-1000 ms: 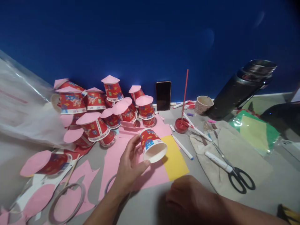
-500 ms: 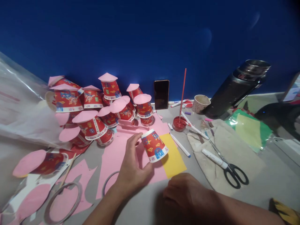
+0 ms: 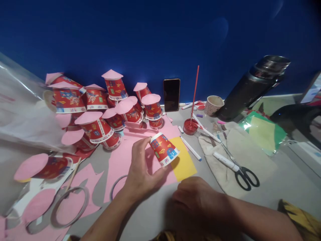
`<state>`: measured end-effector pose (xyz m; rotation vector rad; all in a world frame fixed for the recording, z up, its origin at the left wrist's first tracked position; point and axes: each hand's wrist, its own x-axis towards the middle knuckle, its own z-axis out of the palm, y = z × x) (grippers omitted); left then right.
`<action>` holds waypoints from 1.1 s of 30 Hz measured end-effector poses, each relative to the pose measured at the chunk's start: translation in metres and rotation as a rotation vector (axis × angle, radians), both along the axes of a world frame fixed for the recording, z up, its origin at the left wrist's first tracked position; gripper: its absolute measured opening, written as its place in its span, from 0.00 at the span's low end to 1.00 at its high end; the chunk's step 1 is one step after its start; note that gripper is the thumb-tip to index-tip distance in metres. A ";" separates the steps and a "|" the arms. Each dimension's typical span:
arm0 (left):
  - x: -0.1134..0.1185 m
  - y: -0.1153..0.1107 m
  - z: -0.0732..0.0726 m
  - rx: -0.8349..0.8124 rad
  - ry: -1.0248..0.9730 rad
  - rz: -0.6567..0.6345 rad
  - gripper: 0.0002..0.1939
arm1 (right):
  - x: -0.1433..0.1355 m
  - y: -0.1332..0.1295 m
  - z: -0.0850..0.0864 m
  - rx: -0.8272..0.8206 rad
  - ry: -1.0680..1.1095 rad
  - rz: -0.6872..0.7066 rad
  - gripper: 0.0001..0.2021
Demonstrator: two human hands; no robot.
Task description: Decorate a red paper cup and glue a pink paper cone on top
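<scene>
My left hand (image 3: 141,167) grips a red paper cup (image 3: 164,150) with blue and gold print, upside down and tilted, its fingers at the base and thumb near the rim. Beneath it lie a pink paper sheet (image 3: 116,154) and a yellow paper sheet (image 3: 185,160). To the right, my right hand (image 3: 194,195) rests curled near the table; its fingers are folded under, and whatever they may hold is hidden. Several similar red cups with pink paper cone tops, one of them a topped cup (image 3: 94,127), are piled at the left.
Black-handled scissors (image 3: 247,177) and a white marker (image 3: 225,161) lie on a beige cloth (image 3: 260,167). Behind stand a small jar of red paste (image 3: 190,127), a phone (image 3: 172,95), a paper cup (image 3: 214,105) and a black thermos (image 3: 253,88). A tape ring (image 3: 85,204) lies at front left.
The cup in my left hand has tilted further, its rim end swinging up to the right. My right hand stays curled in nearly the same place. The whole view has shifted slightly.
</scene>
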<state>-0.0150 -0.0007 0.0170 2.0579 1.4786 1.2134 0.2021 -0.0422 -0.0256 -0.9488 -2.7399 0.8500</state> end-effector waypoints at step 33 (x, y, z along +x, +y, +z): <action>-0.016 0.014 -0.042 0.244 0.364 -0.060 0.41 | 0.024 0.018 0.080 -0.085 0.098 0.121 0.13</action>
